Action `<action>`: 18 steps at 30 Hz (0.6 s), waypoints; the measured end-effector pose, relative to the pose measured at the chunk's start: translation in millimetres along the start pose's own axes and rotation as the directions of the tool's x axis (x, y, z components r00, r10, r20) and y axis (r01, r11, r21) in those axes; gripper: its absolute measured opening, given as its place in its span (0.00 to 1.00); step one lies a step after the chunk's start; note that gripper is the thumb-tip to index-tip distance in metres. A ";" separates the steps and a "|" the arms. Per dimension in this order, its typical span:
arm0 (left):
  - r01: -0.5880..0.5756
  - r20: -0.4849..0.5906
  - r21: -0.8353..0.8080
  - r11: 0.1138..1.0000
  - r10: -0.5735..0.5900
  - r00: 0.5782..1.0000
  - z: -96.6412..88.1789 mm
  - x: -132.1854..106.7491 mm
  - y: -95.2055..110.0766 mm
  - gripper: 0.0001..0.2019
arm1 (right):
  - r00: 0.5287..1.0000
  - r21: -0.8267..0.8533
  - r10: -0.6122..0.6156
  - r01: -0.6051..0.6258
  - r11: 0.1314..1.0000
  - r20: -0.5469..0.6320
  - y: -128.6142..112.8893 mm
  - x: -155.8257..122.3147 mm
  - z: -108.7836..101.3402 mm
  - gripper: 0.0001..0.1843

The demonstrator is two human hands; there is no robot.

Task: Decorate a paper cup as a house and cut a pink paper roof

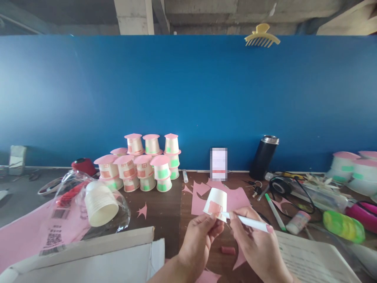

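Observation:
My left hand (203,234) grips a white paper cup (216,196) by its rim, upside down over the table. A reddish coloured patch shows on the cup's side. In my right hand (255,239) is a white marker (253,223) with a pinkish-red end, its tip against the cup near that patch. A loose red marker cap (227,250) lies on the table below the hands. Behind the cup are cut sheets of pink paper (238,196).
Stacked paper-cup houses (126,167) with pink roofs stand at left. Bagged paper cups (101,204) lie nearer. A white box (97,259) fills the front left. To the right are a black bottle (263,159), a green marker (275,212) and a yellow-green bottle (343,226).

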State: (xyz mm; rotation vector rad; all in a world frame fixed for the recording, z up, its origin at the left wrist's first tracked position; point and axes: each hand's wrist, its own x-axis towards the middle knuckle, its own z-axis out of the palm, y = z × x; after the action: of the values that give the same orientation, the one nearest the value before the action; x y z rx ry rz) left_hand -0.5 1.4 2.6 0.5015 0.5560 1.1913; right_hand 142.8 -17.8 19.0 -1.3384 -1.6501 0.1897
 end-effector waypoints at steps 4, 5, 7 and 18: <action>-0.001 -0.004 -0.023 1.000 0.001 1.000 0.5 0.4 0.9 0.10 | 0.999 0.006 0.002 -0.002 1.000 0.041 -3.4 -1.0 0.0 0.13; -0.003 -0.004 -0.027 1.000 0.003 1.000 0.7 0.4 1.1 0.10 | 0.999 0.010 0.008 -0.009 1.000 0.052 -4.2 -1.0 0.0 0.14; -0.009 -0.004 -0.031 0.999 0.009 1.000 1.3 0.1 1.5 0.10 | 0.997 0.011 0.015 -0.016 1.000 0.072 -5.5 -1.1 -0.1 0.14; 0.001 -0.011 -0.014 1.000 -0.002 1.000 0.1 -0.1 0.5 0.11 | 0.999 -0.003 0.041 -0.041 0.999 -0.016 -0.7 0.1 -0.6 0.13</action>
State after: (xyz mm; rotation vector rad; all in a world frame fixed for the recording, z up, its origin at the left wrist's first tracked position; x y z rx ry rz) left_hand -0.8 1.5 3.0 0.4827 0.5570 1.1965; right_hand 142.8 -18.2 19.8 -1.3733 -1.6118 0.2003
